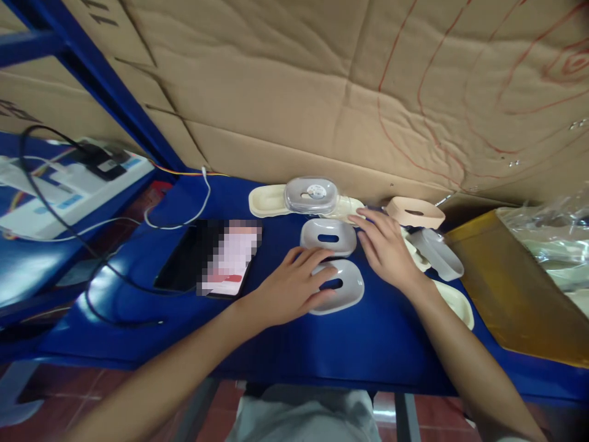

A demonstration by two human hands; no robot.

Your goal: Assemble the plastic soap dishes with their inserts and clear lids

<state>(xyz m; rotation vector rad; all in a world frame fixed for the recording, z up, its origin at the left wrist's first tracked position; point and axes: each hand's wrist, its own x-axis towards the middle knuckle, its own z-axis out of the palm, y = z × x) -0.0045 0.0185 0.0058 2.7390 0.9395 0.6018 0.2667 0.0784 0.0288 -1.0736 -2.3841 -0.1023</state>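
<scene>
In the head view my left hand [297, 287] lies with fingers spread over the nearer grey oval dish [352, 288], which has a slot in its middle. A second grey slotted dish [307, 232] sits just behind it, by my left fingertips. My right hand [389, 248] has its fingers stretched out, the tips at a cream piece [347, 209] partly under clear plastic. At the back, a grey dish with a round white label [299, 196] rests beside a cream tray [267, 201]. To the right of my right hand are a peach slotted dish [416, 212], a tilted grey dish [439, 255] and a cream tray [458, 304].
A dark device and a lit phone [234, 258] lie on the blue table [294, 356], its screen blurred. White power strips [69, 196] with cables are at the left. An open box [506, 282] holding plastic-wrapped items stands right. A cardboard wall [276, 92] closes off the back.
</scene>
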